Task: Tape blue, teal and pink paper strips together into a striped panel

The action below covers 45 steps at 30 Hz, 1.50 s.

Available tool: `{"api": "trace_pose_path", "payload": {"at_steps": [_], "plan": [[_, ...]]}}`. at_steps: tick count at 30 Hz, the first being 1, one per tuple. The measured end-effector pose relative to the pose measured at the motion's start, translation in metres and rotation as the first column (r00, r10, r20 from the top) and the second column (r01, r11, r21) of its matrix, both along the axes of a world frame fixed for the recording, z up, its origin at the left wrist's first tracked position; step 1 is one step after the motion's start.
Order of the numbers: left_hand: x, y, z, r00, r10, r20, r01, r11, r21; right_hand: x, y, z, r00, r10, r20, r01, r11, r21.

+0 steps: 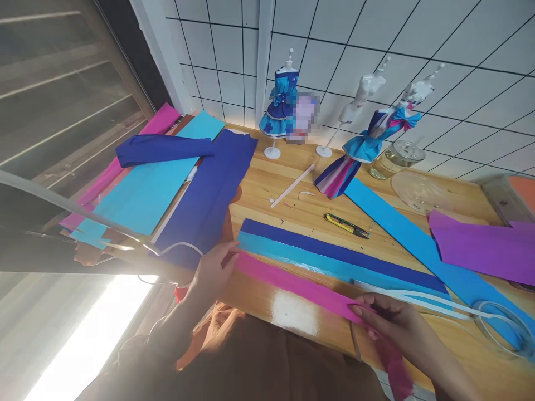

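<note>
A pink fabric strip [292, 279] lies stretched along the table's front edge. My left hand [215, 270] is closed on its left end, thumb and fingers pinched together. Further right, my right hand [393, 318] pinches the same strip, and its loose tail hangs down past the edge below that hand. Just beyond the pink strip lie a light blue strip [284, 254] and a dark blue strip [326, 249], side by side and nearly parallel to it. White ribbon or scissor-like strips [422, 295] run close behind my right hand; I cannot make out their exact kind.
Yellow-handled thread snips [346, 225] lie mid-table. Behind stand small dress forms, one in a blue dress [281, 106], one bare [361, 97], one in a striped gown [368, 145]. A glass jar [397, 159], purple fabric [489, 250] and stacked fabric pieces [146, 195] flank them.
</note>
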State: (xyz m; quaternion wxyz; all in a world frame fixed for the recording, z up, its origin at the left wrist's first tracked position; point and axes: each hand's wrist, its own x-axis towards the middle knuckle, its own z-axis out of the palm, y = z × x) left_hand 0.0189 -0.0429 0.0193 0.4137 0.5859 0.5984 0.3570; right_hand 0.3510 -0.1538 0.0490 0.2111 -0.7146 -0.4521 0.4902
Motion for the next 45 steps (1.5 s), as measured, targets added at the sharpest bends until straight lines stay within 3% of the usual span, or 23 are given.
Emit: {"api": "trace_pose_path", "payload": {"at_steps": [7, 18, 26, 34, 39, 45], "plan": [[-0.003, 0.011, -0.002, 0.991, 0.03, -0.133, -0.032, 0.999, -0.008, -0.012, 0.006, -0.007, 0.996, -0.022, 0.088, 0.007, 0.987, 0.161], [0.001, 0.018, -0.006, 0.981, -0.01, -0.193, 0.002, 0.999, -0.04, -0.01, 0.006, -0.008, 0.996, -0.016, 0.092, 0.005, 0.994, 0.114], [-0.001, 0.018, -0.007, 0.955, -0.136, -0.264, 0.171, 0.978, 0.117, -0.009, -0.002, -0.016, 0.991, -0.059, 0.117, 0.052, 0.996, 0.066], [-0.02, 0.02, -0.012, 0.969, 0.032, -0.244, 0.006, 0.988, 0.152, -0.024, -0.003, -0.024, 0.996, -0.044, -0.078, 0.045, 0.999, 0.016], [-0.022, 0.022, -0.009, 0.938, 0.012, -0.348, 0.035, 0.991, 0.128, -0.033, 0.0, -0.022, 0.999, -0.044, -0.019, 0.045, 0.997, 0.059], [-0.016, 0.021, -0.003, 0.905, -0.038, -0.423, 0.102, 0.986, 0.13, -0.02, 0.001, -0.014, 0.99, -0.111, 0.084, 0.104, 0.991, 0.082]]}}
